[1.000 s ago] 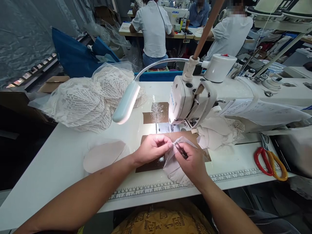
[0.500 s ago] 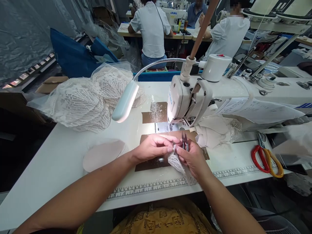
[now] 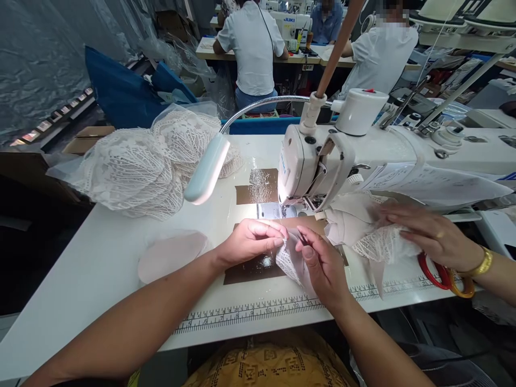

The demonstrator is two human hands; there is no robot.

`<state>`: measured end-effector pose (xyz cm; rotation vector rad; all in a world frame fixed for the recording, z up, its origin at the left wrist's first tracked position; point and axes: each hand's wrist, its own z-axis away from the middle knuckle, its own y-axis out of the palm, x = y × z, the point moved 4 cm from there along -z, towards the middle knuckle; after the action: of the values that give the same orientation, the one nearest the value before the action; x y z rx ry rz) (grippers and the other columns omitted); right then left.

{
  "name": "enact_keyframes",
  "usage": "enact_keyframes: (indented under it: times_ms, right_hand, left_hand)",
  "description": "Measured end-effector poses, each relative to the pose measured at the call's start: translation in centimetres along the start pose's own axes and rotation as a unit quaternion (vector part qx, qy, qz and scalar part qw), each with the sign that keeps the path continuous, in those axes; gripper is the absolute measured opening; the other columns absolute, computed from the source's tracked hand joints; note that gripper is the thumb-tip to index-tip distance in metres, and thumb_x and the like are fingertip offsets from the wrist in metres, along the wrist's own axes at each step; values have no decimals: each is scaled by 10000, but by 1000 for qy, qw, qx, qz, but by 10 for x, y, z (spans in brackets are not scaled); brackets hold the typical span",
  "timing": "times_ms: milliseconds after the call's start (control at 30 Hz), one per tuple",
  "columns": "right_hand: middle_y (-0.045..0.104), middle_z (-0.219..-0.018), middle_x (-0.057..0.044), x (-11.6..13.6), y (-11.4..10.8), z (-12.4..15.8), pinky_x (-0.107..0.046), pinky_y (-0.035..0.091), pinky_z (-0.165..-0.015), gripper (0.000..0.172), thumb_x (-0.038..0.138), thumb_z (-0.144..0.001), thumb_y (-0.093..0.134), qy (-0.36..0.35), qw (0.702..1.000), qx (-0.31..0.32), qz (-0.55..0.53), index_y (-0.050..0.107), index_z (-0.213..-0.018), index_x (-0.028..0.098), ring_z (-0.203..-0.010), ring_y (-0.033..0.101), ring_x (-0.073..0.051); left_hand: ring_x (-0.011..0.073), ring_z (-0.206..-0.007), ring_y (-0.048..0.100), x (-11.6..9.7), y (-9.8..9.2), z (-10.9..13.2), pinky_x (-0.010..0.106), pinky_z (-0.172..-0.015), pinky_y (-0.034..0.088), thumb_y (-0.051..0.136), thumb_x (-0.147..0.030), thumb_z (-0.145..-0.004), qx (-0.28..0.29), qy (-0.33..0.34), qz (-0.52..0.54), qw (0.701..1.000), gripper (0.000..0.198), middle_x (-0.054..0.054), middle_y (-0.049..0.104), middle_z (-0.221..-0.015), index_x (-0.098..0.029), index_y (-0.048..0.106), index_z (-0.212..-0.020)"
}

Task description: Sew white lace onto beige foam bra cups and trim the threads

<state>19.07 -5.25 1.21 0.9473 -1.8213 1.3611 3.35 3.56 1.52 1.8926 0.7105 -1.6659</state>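
My left hand [image 3: 250,243] pinches the upper edge of a small white lace fabric piece [image 3: 289,264] between thumb and fingertips. Beside it, my right hand [image 3: 325,269] is closed around small dark thread snips [image 3: 302,238], mostly hidden by the fingers. The lace piece hangs between both hands, with its lower part behind my right hand. Just beyond them is the sewing machine's needle area [image 3: 287,208]. A flat pale fabric cup [image 3: 171,257] lies left of my left forearm.
At right, another person's hand [image 3: 439,236] with a gold bracelet touches a lace-and-fabric heap [image 3: 382,244], close to red-and-orange-handled scissors [image 3: 463,285]. Lace bundles [image 3: 129,172] sit at the back left. A lamp [image 3: 207,169] overhangs the table; a ruler tape [image 3: 250,314] runs along its front.
Another person's hand has come in from the right over the fabric heap, with more lace now there. My right hand has turned, hiding most of the snips; my left keeps its pinch.
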Motion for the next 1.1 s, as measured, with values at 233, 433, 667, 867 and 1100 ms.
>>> enact_keyframes:
  times_ms: [233, 433, 667, 867, 1100]
  right_hand:
    - [721, -904, -43, 9, 0, 0, -290, 554, -722, 330, 263, -888, 539, -77, 992, -23, 93, 639, -1198, 211, -764, 665, -168]
    - [731, -931, -42, 9, 1, 0, -296, 564, -757, 306, 250, -884, 559, -103, 987, -51, 113, 654, -1169, 194, -814, 678, -169]
    - [735, -955, -52, 10, 1, 0, -293, 568, -790, 302, 222, -879, 566, -123, 984, -64, 110, 659, -1162, 175, -857, 684, -170]
    - [728, -988, -60, 9, 1, 1, -281, 574, -770, 310, 235, -886, 557, -106, 986, -63, 109, 654, -1172, 167, -859, 684, -166]
    - [729, -979, -68, 14, 3, 0, -266, 569, -754, 306, 218, -878, 552, -103, 987, -73, 103, 659, -1158, 162, -870, 686, -168]
  left_hand:
    - [165, -857, 652, -3, -3, -1, 295, -837, 542, 677, -206, -822, -15, 34, -7, 999, 105, 80, 702, -903, -136, 755, -827]
    - [155, -865, 654, -2, -3, 0, 278, -834, 543, 676, -178, -822, -11, 37, -12, 999, 95, 75, 701, -918, -142, 760, -849]
    - [159, -865, 662, -3, -1, 0, 289, -838, 553, 673, -165, -822, -12, 51, -20, 998, 93, 69, 706, -917, -149, 758, -855]
    - [160, -855, 662, -7, -1, 0, 290, -829, 558, 651, -175, -839, -14, 72, -63, 995, 106, 74, 703, -909, -141, 751, -845]
    - [179, -899, 666, -3, 6, 2, 310, -850, 555, 640, -171, -842, 6, 66, -87, 994, 120, 104, 710, -960, -133, 752, -865]
